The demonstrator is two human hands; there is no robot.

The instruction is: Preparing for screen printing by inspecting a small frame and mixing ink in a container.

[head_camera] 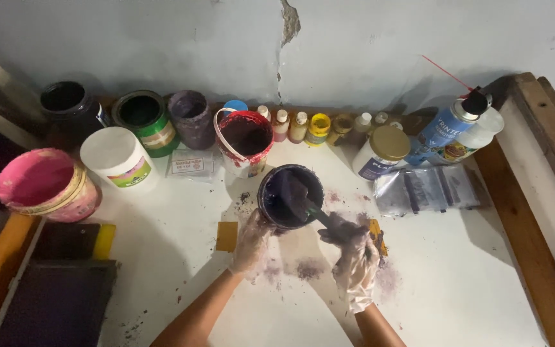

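Gloved left hand point(250, 243) is wrapped around the dark paint tub point(290, 196) just ahead, while the right hand point(354, 254) grips the spatula point(308, 205), handle slanting back-right from the tub.

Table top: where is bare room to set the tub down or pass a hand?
Bare patches: right of the right hand, below the plastic bag; and left of the left hand, below the white jar. The back row of pots and bottles is crowded, as is the dark tub.
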